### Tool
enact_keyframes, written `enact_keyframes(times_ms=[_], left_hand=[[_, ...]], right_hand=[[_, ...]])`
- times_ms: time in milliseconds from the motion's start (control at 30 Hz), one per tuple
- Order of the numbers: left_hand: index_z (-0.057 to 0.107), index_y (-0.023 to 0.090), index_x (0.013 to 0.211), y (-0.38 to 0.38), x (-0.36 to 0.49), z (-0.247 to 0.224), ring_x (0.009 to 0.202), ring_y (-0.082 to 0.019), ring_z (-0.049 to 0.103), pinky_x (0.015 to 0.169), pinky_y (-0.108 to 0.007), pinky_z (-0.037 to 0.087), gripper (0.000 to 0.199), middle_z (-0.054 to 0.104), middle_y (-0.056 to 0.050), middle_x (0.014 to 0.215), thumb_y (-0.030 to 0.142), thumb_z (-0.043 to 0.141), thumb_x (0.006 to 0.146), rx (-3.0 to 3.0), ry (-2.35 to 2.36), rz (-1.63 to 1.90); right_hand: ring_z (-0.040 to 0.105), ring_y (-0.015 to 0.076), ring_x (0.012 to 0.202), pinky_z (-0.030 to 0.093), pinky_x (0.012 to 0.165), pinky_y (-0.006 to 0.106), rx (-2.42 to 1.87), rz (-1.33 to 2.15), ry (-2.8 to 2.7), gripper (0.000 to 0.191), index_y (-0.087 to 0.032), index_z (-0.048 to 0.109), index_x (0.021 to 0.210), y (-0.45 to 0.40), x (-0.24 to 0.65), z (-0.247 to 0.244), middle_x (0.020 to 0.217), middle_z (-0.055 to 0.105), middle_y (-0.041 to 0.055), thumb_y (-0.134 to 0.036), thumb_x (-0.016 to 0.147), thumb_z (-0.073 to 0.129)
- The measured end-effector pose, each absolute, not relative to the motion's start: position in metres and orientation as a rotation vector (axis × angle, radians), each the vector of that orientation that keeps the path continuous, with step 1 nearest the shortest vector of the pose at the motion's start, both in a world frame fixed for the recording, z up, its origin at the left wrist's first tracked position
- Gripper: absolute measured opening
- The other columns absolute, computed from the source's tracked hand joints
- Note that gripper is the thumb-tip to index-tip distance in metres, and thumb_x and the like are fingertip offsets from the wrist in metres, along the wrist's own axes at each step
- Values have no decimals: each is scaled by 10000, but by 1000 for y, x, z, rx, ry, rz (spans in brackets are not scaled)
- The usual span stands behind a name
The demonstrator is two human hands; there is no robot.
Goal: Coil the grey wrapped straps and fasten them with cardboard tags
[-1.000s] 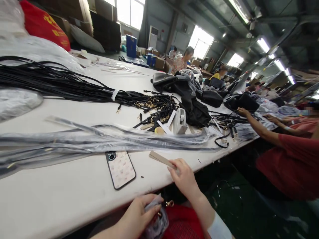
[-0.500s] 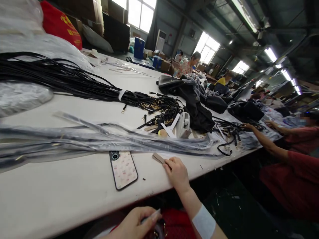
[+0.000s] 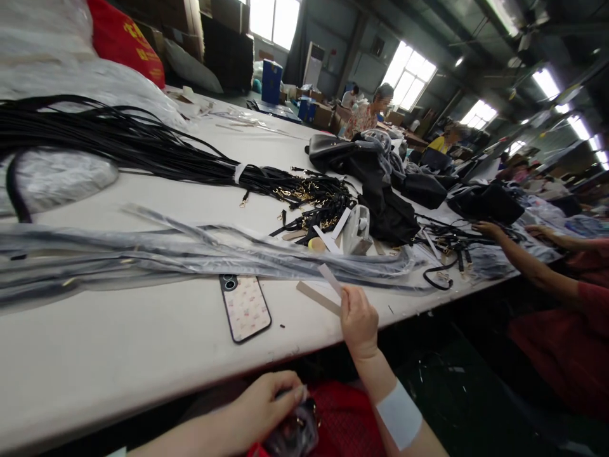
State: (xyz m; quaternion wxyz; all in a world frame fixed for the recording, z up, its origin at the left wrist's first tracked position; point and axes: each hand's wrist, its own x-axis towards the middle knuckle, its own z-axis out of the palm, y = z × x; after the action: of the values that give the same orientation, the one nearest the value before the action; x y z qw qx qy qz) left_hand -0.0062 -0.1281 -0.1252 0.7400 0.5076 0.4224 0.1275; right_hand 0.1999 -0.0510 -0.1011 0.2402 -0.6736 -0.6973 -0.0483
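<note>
from my end: left hand [image 3: 276, 400] is closest, below the table edge over red cloth [image 3: 345, 412], thumb and fingers pinching the top of a plastic-wrapped bundle [image 3: 297, 435] with small gold hardware in it. i read that as light, soft, slippery film, so i'd grip the gathered plastic plus what's inside (film alone would slide).

right hand [image 3: 359, 320] is over the near edge of the white table [image 3: 143, 355], fingertips pinching one end of a pale strip [image 3: 329, 279], far end tipped up. a tan strip [image 3: 316, 297] lies just beside it, near end behind the hand; can't tell if that's gripped too. both look like thin card: light, fairly stiff, easy to crease. i'd hold them flat near an end.

left of the strips, a phone [image 3: 247, 309], patterned case, no brand i can read. just past it, plastic-sleeved straps [image 3: 166, 259]; farther, black straps [image 3: 143, 149] with gold clasps. back left, a red bag [image 3: 126, 41] carries yellow characters (too skewed for me to read).
</note>
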Motion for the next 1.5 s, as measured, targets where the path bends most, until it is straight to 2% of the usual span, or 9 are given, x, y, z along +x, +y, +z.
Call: enact_keyframes(times_ms=[133, 267, 700, 800, 900, 1033, 1167, 1400, 1500], left_hand=[[543, 181, 788, -126, -9, -122, 515, -124, 515, 482, -224, 384, 592, 570, 23, 633, 768, 540, 708, 1068, 927, 289], [558, 175, 812, -125, -7, -131, 516, -130, 528, 492, -232, 393, 554, 580, 25, 617, 719, 582, 708, 991, 920, 280], [633, 149, 819, -126, 6, -122, 713, -152, 503, 662, -250, 432, 411, 586, -1, 746, 536, 501, 863, 1303, 915, 258], [604, 153, 751, -129, 7, -128, 663, -143, 515, 638, -248, 433, 421, 581, 8, 689, 556, 528, 841, 1262, 934, 283], [584, 155, 764, -131, 6, -134, 550, -132, 529, 557, -244, 427, 473, 583, 13, 603, 626, 569, 788, 1094, 916, 240], [607, 134, 847, -132, 6, -135, 539, -137, 569, 554, -245, 436, 554, 642, -26, 643, 672, 630, 717, 944, 889, 193], [649, 115, 831, -131, 7, -126, 578, -135, 542, 566, -244, 418, 509, 634, -36, 677, 615, 628, 742, 1031, 913, 196], [614, 144, 648, -132, 10, -108, 623, -141, 513, 591, -233, 407, 396, 577, -16, 653, 498, 555, 816, 1409, 891, 265], [618, 147, 646, -135, 10, -109, 630, -152, 547, 604, -235, 422, 367, 606, -23, 659, 478, 594, 801, 1482, 953, 259]], right_hand=[[634, 198, 736, 423, 689, 274, -1766, 372, -2025, 198, -213, 644, 846, -105, 195, -57, 787, 690, 53, -370, 906, 540], [603, 155, 606, 342, 569, 261, -1722, 845, -2375, 228, -241, 633, 708, -153, 195, -33, 662, 679, 0, -366, 889, 573], [653, 230, 575, 320, 455, 293, -1800, 581, -2877, 183, -127, 674, 875, -186, 140, -55, 723, 711, 121, -22, 798, 545], [668, 236, 632, 370, 492, 299, -1898, 506, -2754, 200, -122, 664, 921, -181, 137, -71, 798, 710, 124, -17, 828, 522], [657, 240, 698, 407, 564, 310, -1970, 474, -2533, 68, -154, 645, 894, -182, 152, -77, 806, 684, 95, -197, 855, 611], [615, 174, 683, 370, 587, 264, -1922, 722, -2262, 116, -204, 603, 752, -191, 183, -68, 739, 658, 7, -280, 807, 672], [554, 118, 601, 343, 555, 229, -1844, 998, -1940, 109, -200, 616, 718, -193, 197, -69, 677, 640, -24, -218, 825, 631], [537, 114, 567, 387, 523, 211, -1673, 1266, -1408, 133, -164, 669, 715, -183, 193, -106, 672, 661, 2, -281, 779, 681], [523, 115, 531, 382, 506, 217, -1629, 1345, -1242, 297, -155, 669, 673, -182, 196, -123, 600, 635, 3, -413, 816, 635]])
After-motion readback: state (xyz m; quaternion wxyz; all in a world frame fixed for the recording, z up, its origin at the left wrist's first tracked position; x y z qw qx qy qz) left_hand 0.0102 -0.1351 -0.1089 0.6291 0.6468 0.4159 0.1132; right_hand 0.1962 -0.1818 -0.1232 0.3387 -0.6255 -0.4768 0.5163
